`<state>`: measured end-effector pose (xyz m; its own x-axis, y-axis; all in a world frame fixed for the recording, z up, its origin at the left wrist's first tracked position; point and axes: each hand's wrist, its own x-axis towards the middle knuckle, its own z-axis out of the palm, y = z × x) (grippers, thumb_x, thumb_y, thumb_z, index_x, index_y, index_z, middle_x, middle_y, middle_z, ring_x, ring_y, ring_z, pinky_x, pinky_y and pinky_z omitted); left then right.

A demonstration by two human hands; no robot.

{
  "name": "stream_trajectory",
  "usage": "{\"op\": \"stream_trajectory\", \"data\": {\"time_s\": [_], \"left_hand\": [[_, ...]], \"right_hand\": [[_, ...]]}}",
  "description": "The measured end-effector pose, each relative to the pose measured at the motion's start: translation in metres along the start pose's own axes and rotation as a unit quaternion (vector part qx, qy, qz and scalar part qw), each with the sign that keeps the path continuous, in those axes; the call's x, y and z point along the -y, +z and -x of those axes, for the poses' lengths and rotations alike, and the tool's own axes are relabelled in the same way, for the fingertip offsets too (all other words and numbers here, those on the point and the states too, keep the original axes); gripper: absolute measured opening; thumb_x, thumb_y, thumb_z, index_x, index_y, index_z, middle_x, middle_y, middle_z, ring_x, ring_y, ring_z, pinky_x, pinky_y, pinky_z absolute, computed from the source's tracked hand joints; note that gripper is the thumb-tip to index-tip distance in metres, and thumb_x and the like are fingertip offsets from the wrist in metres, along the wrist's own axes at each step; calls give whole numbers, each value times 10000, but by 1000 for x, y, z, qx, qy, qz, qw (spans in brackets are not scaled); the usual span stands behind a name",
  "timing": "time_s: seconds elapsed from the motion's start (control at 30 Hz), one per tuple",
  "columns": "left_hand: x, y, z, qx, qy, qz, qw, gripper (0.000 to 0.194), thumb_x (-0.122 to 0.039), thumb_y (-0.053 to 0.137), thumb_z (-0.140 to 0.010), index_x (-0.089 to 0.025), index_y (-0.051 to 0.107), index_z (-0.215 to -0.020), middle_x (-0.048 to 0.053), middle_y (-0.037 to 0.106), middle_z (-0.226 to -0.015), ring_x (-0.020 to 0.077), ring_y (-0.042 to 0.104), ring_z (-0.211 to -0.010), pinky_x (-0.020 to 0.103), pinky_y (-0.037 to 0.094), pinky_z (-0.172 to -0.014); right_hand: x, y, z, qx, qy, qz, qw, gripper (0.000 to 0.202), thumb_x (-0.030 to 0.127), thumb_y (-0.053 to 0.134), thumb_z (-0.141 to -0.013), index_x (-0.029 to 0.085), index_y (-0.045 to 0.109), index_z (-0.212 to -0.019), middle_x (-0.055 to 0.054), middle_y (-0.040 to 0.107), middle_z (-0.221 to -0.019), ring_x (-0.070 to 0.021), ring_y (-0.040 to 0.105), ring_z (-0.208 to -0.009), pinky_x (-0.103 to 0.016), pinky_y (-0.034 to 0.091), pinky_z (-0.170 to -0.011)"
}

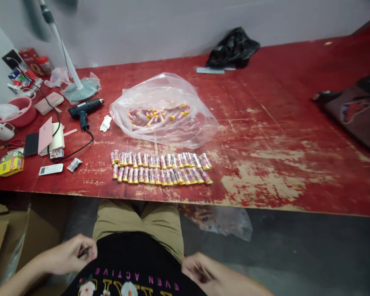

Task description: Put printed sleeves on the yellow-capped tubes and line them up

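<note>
My left hand (82, 253) is closed at the left side of the black T-shirt (135, 255), its fingers curled in against the cloth. On the other side my right hand (200, 267) pinches the shirt's right edge. Both hands are below the table, over the lap. Ahead, two rows of small wrapped tubes with yellow ends (160, 168) lie side by side near the table's front edge. Behind them a clear plastic bag (172, 88) lies with its mouth spread, several loose pink and yellow pieces (156, 117) inside.
A heat gun (85, 110), white remote (51, 169), yellow box (11, 163), pink basin (21, 113) and lamp base (82, 91) crowd the table's left. A black bag (232, 47) lies at the back. Cardboard (40, 230) and another plastic bag (228, 222) are below the table edge.
</note>
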<state>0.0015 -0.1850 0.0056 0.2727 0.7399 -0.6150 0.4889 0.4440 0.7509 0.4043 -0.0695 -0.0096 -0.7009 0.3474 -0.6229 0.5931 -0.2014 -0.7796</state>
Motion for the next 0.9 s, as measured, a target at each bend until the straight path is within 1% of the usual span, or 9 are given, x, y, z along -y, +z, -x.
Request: {"op": "stream_trajectory", "data": {"time_s": [0.1,0.17,0.27,0.3,0.37,0.47,0.57,0.77,0.9], "left_hand": [[23,12,-19,10,2,61,998,355,-501,649,-831,-164,631,-943,34,607,-883,152,508,-784,261,397,-733],[36,19,-36,-21,24,68,997,355,-511,657,-821,-158,621,-836,29,588,-802,153,502,-743,272,388,-706],[35,16,-65,-200,64,99,973,382,-511,721,-770,-150,610,-713,20,553,-701,137,475,-680,263,377,-656],[27,11,-75,-260,71,153,951,381,-508,746,-753,-148,625,-739,16,556,-712,121,464,-656,250,375,-632],[-1,2,-94,-300,86,336,889,380,-505,744,-777,-162,650,-911,-10,547,-730,70,382,-544,212,332,-532],[-53,-2,-120,-183,135,602,765,327,-398,661,-889,-155,626,-1104,24,614,-847,66,471,-558,215,429,-560],[-91,8,-139,-170,180,672,698,211,-232,535,-972,-135,622,-1137,73,676,-950,131,650,-789,291,539,-803],[-112,31,-149,-159,217,659,703,217,-250,468,-1011,-153,621,-1131,103,718,-1025,198,681,-1024,366,512,-968],[-109,31,-154,-173,218,658,700,212,-282,510,-997,-145,626,-1108,124,717,-1074,204,677,-1037,355,525,-938]], "right_hand": [[-15,8,-21,-7,-21,4,1000,288,468,615,-815,195,531,-858,4,502,-757,-123,464,-679,-241,394,-639],[-28,13,-35,-58,-39,38,997,292,469,580,-839,195,487,-794,4,494,-726,-129,458,-673,-246,368,-634],[-37,5,-54,-181,-55,148,971,296,440,497,-898,196,471,-732,-22,528,-688,-153,477,-661,-273,343,-639],[-34,0,-59,-208,-66,176,960,294,430,500,-901,194,487,-727,-31,548,-688,-160,489,-659,-280,343,-642],[-17,-10,-68,-228,-104,179,951,295,431,513,-911,192,526,-740,-40,575,-703,-169,517,-667,-283,362,-646],[30,-6,-83,-252,-180,63,949,305,481,509,-945,193,589,-887,-38,598,-793,-154,545,-685,-266,418,-633],[75,14,-107,-276,-223,-74,932,319,508,552,-935,199,588,-1006,-30,610,-857,-132,562,-675,-241,445,-587],[91,20,-156,-386,-291,-99,870,328,412,693,-859,181,532,-692,29,503,-659,-96,456,-604,-229,387,-581],[83,6,-151,-414,-299,-14,860,258,368,602,-931,179,684,-777,-24,643,-754,-137,561,-702,-262,435,-658]]}}
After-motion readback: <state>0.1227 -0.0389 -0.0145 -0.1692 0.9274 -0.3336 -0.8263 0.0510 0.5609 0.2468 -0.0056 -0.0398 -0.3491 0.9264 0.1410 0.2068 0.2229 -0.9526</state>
